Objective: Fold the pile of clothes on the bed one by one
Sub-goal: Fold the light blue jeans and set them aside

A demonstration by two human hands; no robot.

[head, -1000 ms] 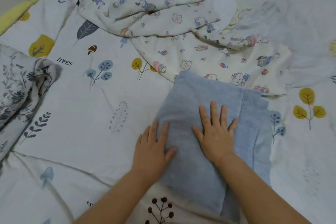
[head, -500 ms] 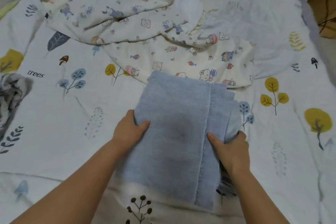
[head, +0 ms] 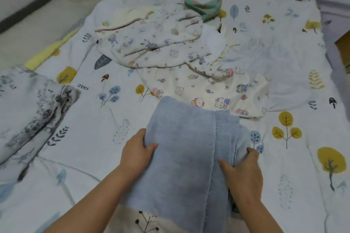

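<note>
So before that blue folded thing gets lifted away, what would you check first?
1. Left hand grips the blue folded cloth at its left edge: ok.
2. Right hand grips its right edge: ok.
3. Folds lie neat and stacked: ok on top, underside cannot tell.
4. Cloth free of the cartoon-print pile: cannot tell, far edge overlaps it.
5. Place to set it down chosen: cannot tell.

Two forearms enter from the lower edge, both bare from wrist to where the picture cuts them off (no sleeve or cuff reaches into view). The left hand [head: 137, 154] and the right hand [head: 244, 172] are bare too, with short fingernails. Nothing is worn on either wrist or on the fingers that show.
</note>
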